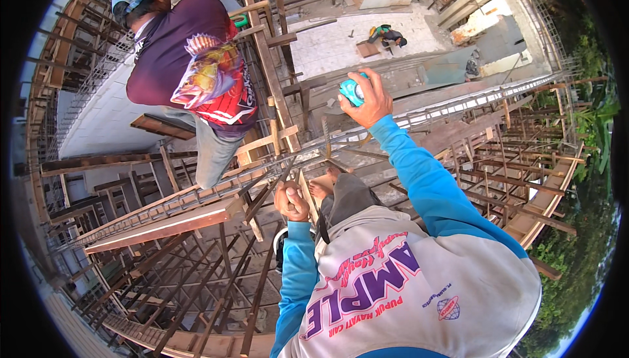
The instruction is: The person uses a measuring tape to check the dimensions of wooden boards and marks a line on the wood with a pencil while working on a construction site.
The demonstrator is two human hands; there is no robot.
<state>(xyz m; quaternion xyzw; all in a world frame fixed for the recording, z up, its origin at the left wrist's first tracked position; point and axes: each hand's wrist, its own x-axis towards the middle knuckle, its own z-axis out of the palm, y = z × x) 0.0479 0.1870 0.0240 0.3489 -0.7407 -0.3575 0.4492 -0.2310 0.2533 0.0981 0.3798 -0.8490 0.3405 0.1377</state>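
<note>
The right hand (371, 100) is squeezing a small, blue, roundish thing (352, 92), which is sitting in the curled fingers and poking out on the left side of the grip. It is looking light and hard, perhaps a bit slippery, so wrapping fingers and thumb around its sides is seeming the best hold. Steel bars (472, 103) are running below that grip. Lower and to the left, the left hand (292, 201) is curling its fingers; I can't tell whether it is holding anything, being so small in view.
</note>
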